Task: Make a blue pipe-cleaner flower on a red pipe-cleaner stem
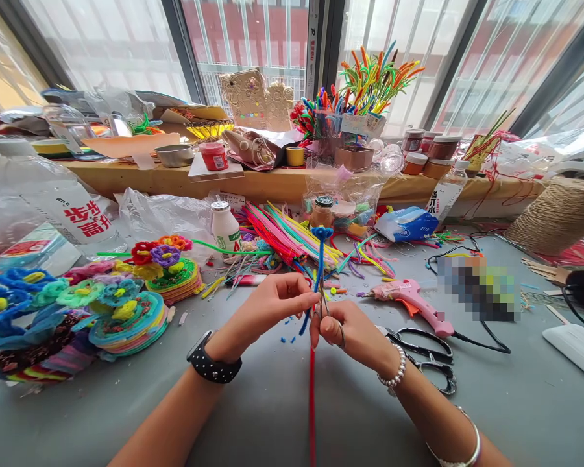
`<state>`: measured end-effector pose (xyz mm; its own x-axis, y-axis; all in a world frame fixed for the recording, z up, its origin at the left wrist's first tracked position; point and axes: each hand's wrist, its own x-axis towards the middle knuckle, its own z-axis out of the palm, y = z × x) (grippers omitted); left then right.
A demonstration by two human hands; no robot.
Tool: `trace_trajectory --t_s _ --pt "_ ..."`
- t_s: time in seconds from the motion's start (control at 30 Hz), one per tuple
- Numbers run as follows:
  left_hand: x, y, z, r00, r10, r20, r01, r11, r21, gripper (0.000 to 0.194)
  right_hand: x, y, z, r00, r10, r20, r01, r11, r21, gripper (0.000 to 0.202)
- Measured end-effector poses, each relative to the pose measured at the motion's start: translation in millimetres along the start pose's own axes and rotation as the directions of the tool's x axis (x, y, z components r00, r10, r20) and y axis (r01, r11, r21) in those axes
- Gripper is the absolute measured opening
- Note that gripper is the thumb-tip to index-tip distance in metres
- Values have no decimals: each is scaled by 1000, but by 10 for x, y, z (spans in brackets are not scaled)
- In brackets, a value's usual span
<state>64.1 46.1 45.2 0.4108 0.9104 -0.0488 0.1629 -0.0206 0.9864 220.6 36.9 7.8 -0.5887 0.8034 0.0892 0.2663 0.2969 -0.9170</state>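
Glue gun (pixel 411 295) beside right hand (pixel 354 329)

Dotted black watchband (pixel 215 367), beaded bracelet (pixel 400 368), bangle (pixel 476 441)

To your left stands a clear water bottle (pixel 80 217), with a small white bottle (pixel 225 228) nearer the middle of your table (pixel 102 421). On the ledge (pixel 272 185) ahead of you, below the windows (pixel 253 39), a metal tin (pixel 174 156) sits just beside a red tub (pixel 213 157). At your right, a thick spool of twine (pixel 557 211) sits well apart from a blue packet (pixel 409 224).
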Motion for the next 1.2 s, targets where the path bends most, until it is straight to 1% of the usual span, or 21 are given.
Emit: trace_trajectory --t_s 0.2,0.47,0.6,0.8,0.87,1.07,1.2 --pt "-4 2 6 999 -4 54 3 1000 14 25 -9 -1 -42 1000 -12 -19 12 1000 -10 69" --pt "-2 8 6 997 -11 71 11 1000 11 25 -9 -10 -47 999 6 -52 -7 1000 -4 68" --pt "-1 5 6 997 -20 78 20 1000 12 22 -4 -10 -43 998 -1 -59 0 1000 -11 67" --pt "0 -3 -5 998 4 61 -3 1000 -10 18 -4 -17 -49 1000 7 9 -7 1000 -13 68" --pt "-2 0 -7 998 6 66 -6 1000 -5 19 -4 -27 -50 1000 17 14 -17 1000 -12 68" --pt "-6 8 -7 996 9 84 -12 1000 28 23 -6 -42 -70 999 34 -18 -34 999 -24 67" --pt "-2 -5 -15 997 9 78 -12 1000 28 23 -3 -43 -66 996 53 -66 -54 998 -25 65"
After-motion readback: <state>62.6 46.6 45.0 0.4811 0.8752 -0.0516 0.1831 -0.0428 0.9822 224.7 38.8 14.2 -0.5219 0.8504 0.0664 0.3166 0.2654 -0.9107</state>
